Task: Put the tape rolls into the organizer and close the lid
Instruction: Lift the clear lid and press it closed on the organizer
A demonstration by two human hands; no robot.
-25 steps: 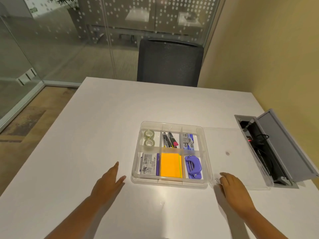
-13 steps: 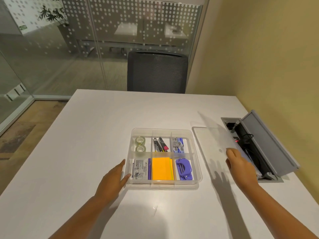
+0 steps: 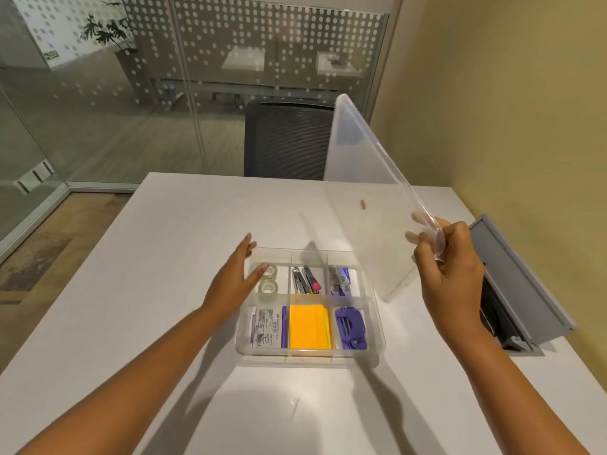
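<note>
A clear plastic organizer (image 3: 242, 343) with six compartments sits on the white table (image 3: 131, 290). Two clear tape rolls (image 3: 268, 279) lie in its far left compartment. My right hand (image 3: 450, 277) grips the near corner of the clear lid (image 3: 371, 205), which is held up in the air, tilted steeply above the organizer's right side. My left hand (image 3: 231, 282) is open with fingers spread, beside and over the organizer's far left edge, its thumb near the tape rolls.
Other compartments hold pens, staples, a card pack, yellow sticky notes (image 3: 307, 326) and a purple hole punch (image 3: 350, 328). An open grey cable hatch (image 3: 515, 284) is set in the table at the right. A dark chair (image 3: 289, 139) stands behind the table, with a glass wall beyond.
My right hand has taken the lid off the table and raised it, tilted, above the organizer. My left hand has moved forward along the organizer's left side.
</note>
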